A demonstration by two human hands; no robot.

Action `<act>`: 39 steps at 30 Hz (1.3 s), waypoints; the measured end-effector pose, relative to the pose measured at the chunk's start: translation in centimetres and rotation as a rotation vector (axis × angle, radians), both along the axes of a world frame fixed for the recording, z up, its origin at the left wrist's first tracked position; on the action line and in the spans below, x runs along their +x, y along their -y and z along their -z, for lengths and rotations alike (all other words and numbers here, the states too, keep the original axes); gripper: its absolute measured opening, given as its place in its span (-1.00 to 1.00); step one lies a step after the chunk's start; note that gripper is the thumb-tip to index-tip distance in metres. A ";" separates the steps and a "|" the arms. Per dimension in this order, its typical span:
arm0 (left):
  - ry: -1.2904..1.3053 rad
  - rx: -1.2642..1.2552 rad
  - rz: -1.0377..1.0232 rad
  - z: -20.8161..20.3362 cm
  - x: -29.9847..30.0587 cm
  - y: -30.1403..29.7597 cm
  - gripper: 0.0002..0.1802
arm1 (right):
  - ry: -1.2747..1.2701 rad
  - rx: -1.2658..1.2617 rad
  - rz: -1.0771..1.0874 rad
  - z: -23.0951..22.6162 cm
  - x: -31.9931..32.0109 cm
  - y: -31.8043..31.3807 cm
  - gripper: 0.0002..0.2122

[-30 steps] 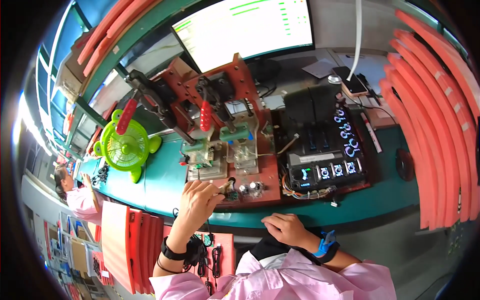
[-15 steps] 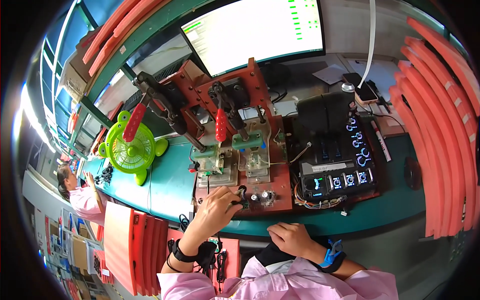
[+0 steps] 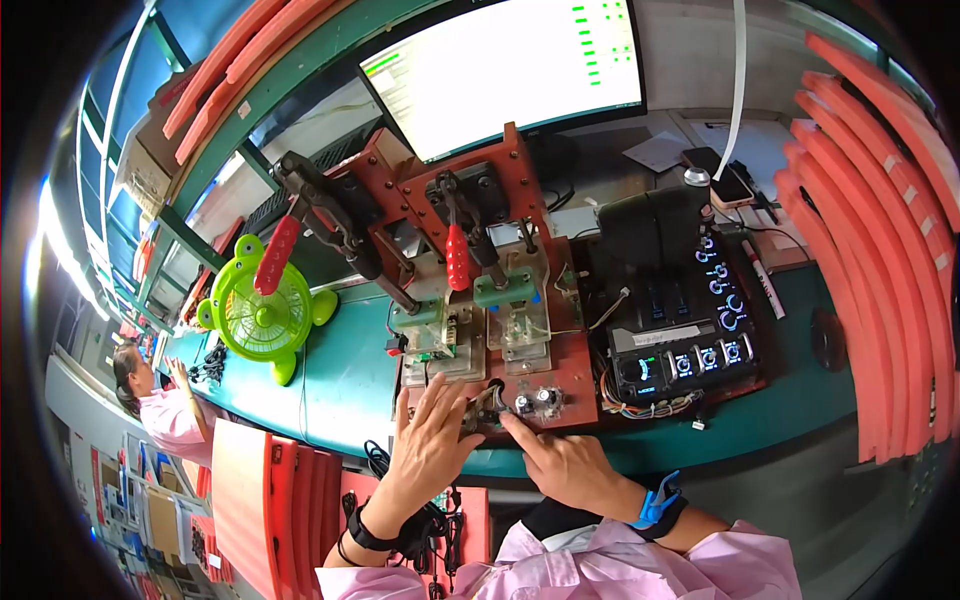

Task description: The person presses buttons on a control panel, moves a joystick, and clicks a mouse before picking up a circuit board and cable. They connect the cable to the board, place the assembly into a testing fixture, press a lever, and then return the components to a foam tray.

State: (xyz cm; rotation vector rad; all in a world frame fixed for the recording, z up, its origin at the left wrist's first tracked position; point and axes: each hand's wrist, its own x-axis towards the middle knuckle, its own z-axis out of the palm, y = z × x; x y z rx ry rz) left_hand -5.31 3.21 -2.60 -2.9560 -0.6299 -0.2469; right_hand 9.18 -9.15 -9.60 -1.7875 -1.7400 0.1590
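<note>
My left hand (image 3: pixel 430 445) rests with fingers spread on the front edge of a red-brown test fixture (image 3: pixel 575 365), its thumb beside a small grey part (image 3: pixel 484 408). My right hand (image 3: pixel 562 462) lies just right of it. Its index finger stretches out to the same spot, next to two round silver buttons (image 3: pixel 533 400). Whether either hand grips the small part is unclear. Above them on the fixture stand two green clamp blocks (image 3: pixel 505 290) and two toggle clamps, one with a short red handle (image 3: pixel 457 256) and one with a long red handle (image 3: pixel 277 256).
A black control box (image 3: pixel 690 360) with lit blue displays sits right of the fixture, and a phone (image 3: pixel 725 182) lies behind it. A monitor (image 3: pixel 510 70) stands at the back, a green fan (image 3: pixel 262 320) at left. Red bins (image 3: pixel 270 500) hang below the bench; another person (image 3: pixel 150 400) works far left.
My right hand has come up from near my body to the fixture's front edge beside my left hand. My left hand has stayed at the same spot. The camera has moved closer.
</note>
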 end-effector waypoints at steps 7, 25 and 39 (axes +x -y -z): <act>-0.020 -0.027 -0.068 0.0 -0.4 -0.8 -0.46 | -0.006 0.096 -0.012 0.2 0.2 -0.3 -0.45; -0.183 -0.021 0.288 -2.1 4.1 1.9 -0.22 | -0.128 -0.038 -0.066 3.9 1.4 3.1 -0.73; -0.260 0.117 0.170 -3.2 2.8 1.0 -0.28 | -0.520 0.184 -0.123 5.4 2.8 2.4 -0.88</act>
